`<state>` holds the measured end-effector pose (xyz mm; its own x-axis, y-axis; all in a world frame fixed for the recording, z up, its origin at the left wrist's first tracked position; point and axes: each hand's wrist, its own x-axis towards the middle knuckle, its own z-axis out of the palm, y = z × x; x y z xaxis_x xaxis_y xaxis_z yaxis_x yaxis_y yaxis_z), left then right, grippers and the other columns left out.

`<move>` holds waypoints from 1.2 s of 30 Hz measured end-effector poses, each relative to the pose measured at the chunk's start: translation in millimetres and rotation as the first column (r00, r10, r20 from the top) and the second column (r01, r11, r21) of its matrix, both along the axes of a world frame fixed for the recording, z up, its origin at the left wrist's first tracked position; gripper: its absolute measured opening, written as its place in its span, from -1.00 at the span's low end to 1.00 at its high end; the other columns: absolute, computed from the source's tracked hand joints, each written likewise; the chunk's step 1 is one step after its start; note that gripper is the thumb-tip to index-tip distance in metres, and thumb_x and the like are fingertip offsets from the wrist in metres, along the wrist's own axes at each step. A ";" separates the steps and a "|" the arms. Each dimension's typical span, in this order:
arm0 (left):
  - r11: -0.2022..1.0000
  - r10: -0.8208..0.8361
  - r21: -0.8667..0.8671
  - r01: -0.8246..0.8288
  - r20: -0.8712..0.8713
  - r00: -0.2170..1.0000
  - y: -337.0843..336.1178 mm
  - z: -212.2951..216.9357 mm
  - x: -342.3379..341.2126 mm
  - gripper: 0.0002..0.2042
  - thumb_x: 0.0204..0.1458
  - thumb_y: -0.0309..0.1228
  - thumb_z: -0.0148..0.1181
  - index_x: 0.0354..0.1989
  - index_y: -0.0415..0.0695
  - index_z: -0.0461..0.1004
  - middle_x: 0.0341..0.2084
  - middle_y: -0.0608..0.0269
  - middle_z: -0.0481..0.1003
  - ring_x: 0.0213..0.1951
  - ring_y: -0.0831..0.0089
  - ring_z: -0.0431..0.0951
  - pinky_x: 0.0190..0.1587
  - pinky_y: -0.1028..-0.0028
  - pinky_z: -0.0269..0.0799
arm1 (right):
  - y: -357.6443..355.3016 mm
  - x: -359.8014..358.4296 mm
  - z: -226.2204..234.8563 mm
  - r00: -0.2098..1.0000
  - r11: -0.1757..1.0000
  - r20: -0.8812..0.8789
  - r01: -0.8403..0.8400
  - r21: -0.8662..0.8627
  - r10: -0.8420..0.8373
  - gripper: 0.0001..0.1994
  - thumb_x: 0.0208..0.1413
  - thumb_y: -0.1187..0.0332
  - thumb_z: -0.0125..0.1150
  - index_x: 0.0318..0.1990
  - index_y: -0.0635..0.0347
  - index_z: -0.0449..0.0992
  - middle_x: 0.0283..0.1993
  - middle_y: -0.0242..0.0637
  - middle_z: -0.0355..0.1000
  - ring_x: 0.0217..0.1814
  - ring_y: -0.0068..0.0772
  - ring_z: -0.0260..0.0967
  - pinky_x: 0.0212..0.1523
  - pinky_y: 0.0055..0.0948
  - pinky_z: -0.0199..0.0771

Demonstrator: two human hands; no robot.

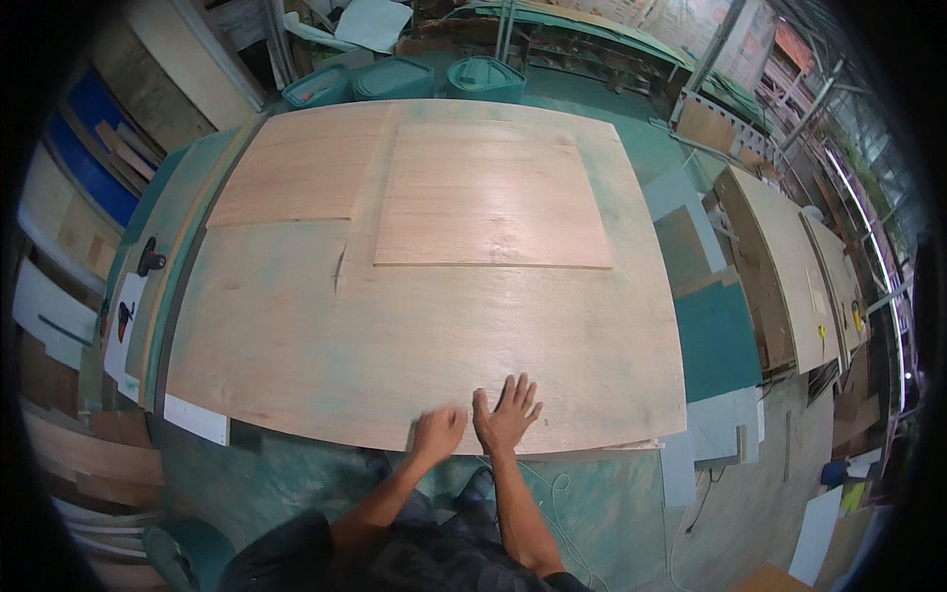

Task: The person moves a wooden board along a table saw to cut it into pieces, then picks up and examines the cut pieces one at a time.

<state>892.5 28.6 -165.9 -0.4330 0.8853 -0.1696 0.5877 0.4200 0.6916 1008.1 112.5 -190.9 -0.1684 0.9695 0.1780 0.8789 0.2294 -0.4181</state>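
Note:
A wide, pale wooden sheet (296,326) with faint green stains fills the middle of the view as a worktop. My right hand (505,422) is spread on its near edge, fingers apart, with nothing in it. Just beside it, over the same edge, my left hand (439,434) is curled closed; what its fingers hold, if anything, is hidden. Farther off, a thin rectangular plywood panel (493,202) lies on the sheet, right of centre. A second plywood panel (296,168) rests at the far left. Neither hand touches these panels.
Dark-handled tools (150,259) lie on a green ledge to the left. Green bins (483,79) stand beyond the far edge. On the right are a teal panel (717,335) and another wooden bench (779,266). A thin cable (562,513) trails across the green floor near my feet.

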 end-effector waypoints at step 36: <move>0.945 0.296 0.263 -0.193 -0.440 0.848 162.6 -56.5 -12.4 -0.42 0.10 -0.26 0.12 0.29 -0.24 0.23 0.26 0.01 0.27 0.36 0.14 0.15 0.33 0.03 -0.04 | 385.6 15.4 -20.7 0.909 0.920 0.158 0.367 0.136 -0.386 -0.15 0.06 -0.38 0.03 0.31 0.14 0.30 0.35 0.15 0.13 0.37 0.16 0.07 0.25 0.25 0.06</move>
<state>880.0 191.3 -222.4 -0.6221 0.7319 0.2781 0.7586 0.4755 0.4455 1023.5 498.0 -211.7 0.1680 0.9454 0.2793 0.9658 -0.1010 -0.2390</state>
